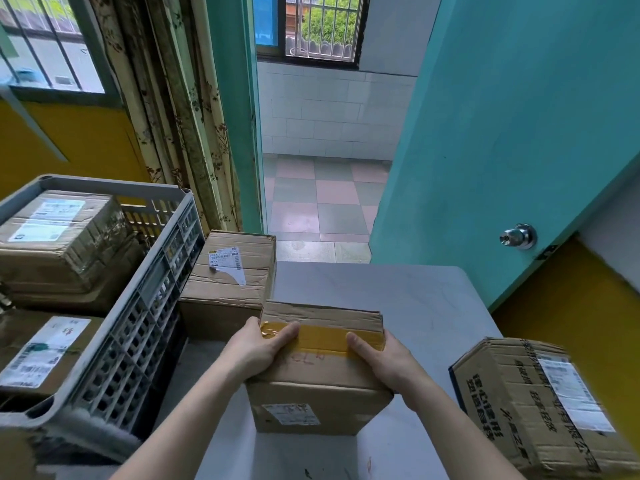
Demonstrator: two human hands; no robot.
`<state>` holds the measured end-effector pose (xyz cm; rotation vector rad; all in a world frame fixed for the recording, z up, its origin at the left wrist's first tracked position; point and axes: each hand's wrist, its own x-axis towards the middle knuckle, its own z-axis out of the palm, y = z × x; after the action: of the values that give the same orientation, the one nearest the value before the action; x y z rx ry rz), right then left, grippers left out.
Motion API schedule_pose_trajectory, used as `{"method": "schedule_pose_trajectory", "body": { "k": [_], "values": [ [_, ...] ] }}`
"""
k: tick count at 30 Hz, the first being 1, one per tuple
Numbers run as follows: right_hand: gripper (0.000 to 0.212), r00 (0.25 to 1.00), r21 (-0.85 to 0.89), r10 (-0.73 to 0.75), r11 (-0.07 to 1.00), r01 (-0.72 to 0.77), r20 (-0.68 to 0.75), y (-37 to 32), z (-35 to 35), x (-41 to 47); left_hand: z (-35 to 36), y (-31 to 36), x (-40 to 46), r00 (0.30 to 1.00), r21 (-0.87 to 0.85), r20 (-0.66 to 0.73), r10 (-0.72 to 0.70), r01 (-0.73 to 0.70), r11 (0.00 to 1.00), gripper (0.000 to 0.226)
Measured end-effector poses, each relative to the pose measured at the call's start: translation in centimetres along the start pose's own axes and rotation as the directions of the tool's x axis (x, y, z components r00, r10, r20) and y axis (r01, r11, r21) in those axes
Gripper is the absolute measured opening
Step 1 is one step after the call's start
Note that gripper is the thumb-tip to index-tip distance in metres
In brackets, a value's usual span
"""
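Head view: left hand (258, 348) and right hand (384, 362) grip a taped cardboard box (322, 368) on a grey tabletop (398, 299), between a parcel-filled grey crate (138, 323) and a printed carton (540, 407); teal door (502, 133) open ahead.

printed box (540, 407) blurred and cut off, crate (104, 341) cropped left

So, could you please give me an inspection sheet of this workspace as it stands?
Surface: grey table, boxes standing on it.
Job's things: taped cardboard box, held at both ends, label on its near face.
Clutter: torn-label box behind it; printed box at right; grey crate at left holding labelled boxes.
Hands: left hand and right hand grip the box, thumbs on its tape.
Cables: nothing seen.
Surroundings: open teal door, floral curtain, barred window.
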<state>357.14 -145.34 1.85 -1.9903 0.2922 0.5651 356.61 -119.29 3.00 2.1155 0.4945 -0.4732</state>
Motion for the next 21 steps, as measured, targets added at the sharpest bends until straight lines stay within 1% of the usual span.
{"method": "schedule_pose_trajectory", "body": {
  "k": [2, 4, 7, 9, 10, 12, 13, 15, 18, 21],
  "values": [
    [0.094, 1.000, -0.025, -0.002, 1.000, 0.002, -0.014, 0.5, 0.2, 0.1, 0.3, -0.3, 0.2, 1.000, 0.033, -0.003, 0.020, -0.020, 0.999, 0.097],
    [0.095, 1.000, -0.027, 0.001, 1.000, -0.002, -0.011, 0.6, 0.0, 0.0, 0.3, -0.4, 0.3, 0.999, 0.018, 0.020, 0.030, -0.030, 0.999, 0.094],
    [0.099, 0.997, -0.039, 0.062, 0.997, -0.060, 0.044, -0.7, -0.4, 0.1, -0.3, 0.1, 0.5, 0.997, -0.034, 0.069, -0.032, 0.034, 0.999, 0.099],
    [0.113, 0.991, -0.079, 0.131, 0.989, -0.128, 0.032, -1.6, -0.7, 0.9, -0.7, 0.9, 1.1, 0.991, -0.019, 0.090, -0.103, 0.105, 0.994, 0.109],
    [0.122, 0.988, -0.102, 0.152, 0.983, -0.150, 0.008, -2.0, -0.8, 1.3, -0.8, 1.3, 1.3, 0.990, 0.001, 0.080, -0.113, 0.113, 0.994, 0.114],
    [0.134, 0.986, -0.143, 0.163, 0.976, -0.166, -0.035, -1.9, -0.8, 2.4, -0.7, 1.4, 2.2, 0.996, 0.083, 0.024, -0.091, 0.088, 0.993, 0.117],
    [0.137, 0.985, -0.158, 0.166, 0.972, -0.171, -0.046, -1.8, -0.6, 2.7, -0.5, 1.2, 2.6, 0.997, 0.116, 0.006, -0.078, 0.077, 0.990, 0.117],
    [0.140, 0.983, -0.175, 0.176, 0.968, -0.182, -0.050, -1.3, -0.4, 2.9, -0.1, 0.7, 2.8, 0.997, 0.119, 0.003, -0.074, 0.073, 0.990, 0.118],
    [0.138, 0.979, -0.185, 0.200, 0.962, -0.203, -0.032, -1.1, -0.4, 2.9, -0.1, 0.6, 2.9, 0.996, 0.091, 0.024, -0.089, 0.086, 0.992, 0.108],
    [0.132, 0.966, -0.158, 0.259, 0.955, -0.251, 0.027, -2.3, -1.2, 2.8, -1.0, 1.6, 2.7, 0.978, 0.017, 0.130, -0.165, 0.164, 0.986, 0.100]
  ]
}}
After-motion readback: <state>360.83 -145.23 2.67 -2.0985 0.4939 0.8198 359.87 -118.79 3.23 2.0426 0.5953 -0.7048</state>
